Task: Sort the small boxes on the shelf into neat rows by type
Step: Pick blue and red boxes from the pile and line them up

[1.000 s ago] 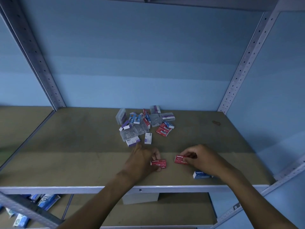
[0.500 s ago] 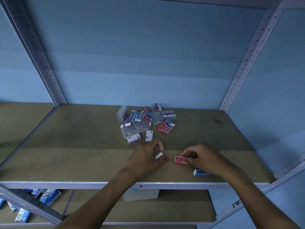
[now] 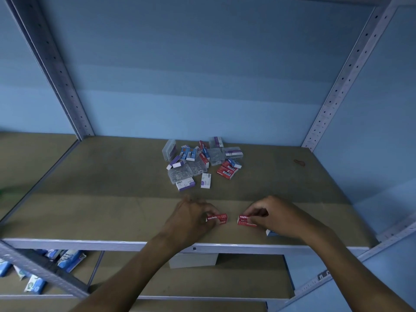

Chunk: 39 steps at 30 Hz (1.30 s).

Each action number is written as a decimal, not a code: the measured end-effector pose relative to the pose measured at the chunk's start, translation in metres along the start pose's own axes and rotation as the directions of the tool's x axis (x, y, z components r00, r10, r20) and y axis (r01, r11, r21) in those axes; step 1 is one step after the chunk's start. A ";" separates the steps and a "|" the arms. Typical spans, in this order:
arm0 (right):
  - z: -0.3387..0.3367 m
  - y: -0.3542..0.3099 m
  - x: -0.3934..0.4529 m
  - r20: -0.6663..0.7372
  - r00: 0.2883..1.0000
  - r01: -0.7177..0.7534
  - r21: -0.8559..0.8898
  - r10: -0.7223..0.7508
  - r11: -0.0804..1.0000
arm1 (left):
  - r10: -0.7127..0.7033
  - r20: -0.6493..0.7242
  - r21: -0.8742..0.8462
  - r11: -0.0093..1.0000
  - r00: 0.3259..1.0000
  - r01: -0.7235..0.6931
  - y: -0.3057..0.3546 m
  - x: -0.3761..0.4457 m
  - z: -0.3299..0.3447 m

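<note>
**Two red boxes at the front edge, the heap untouched behind**

The left hand (image 3: 191, 218) pinches a red box (image 3: 218, 218) between thumb and curled fingers; the right hand (image 3: 275, 216) pinches a second red box (image 3: 245, 221) the same way. Both boxes sit low on the shelf (image 3: 112, 199), near its front lip, a small gap between them. A blue box (image 3: 270, 233) peeps out under the right wrist. The pile (image 3: 201, 163) of red, blue, purple and clear boxes lies well behind, mid-shelf.

The row seems only just begun. The risks, as I judge them: the boxes lie close to the lip, so a careless nudge could tip one off; the right wrist may drag the blue box askew; and a row started crooked will lead every later box astray. The clear boxes in the pile look slippery and may slide when neighbours are pulled.
</note>
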State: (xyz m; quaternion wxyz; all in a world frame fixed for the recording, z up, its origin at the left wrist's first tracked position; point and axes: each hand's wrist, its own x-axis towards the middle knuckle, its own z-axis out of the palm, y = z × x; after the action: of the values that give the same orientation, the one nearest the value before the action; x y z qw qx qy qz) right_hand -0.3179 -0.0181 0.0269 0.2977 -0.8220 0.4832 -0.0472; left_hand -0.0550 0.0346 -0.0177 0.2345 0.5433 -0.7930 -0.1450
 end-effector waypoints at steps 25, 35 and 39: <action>-0.011 -0.001 0.019 -0.059 0.997 -0.060 -0.060 0.057 0.996 | -0.003 -0.057 -0.085 0.996 0.998 -0.002 0.003 0.009 -0.014; -0.009 0.015 0.096 -0.203 0.974 -0.143 -0.222 0.098 0.964 | -0.107 0.076 0.339 0.938 0.991 0.075 -0.011 0.084 -0.006; -0.004 0.011 0.102 -0.201 0.977 -0.115 -0.259 0.063 0.959 | -0.114 0.105 0.428 0.902 0.988 0.059 -0.011 0.094 -0.002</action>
State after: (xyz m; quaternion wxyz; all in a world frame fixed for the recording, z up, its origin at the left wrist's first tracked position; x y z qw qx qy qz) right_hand -0.2742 -0.1075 0.0025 0.1373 -0.8237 0.5482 -0.0463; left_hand -0.0735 -0.0564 -0.0006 0.0532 0.6055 -0.7939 -0.0144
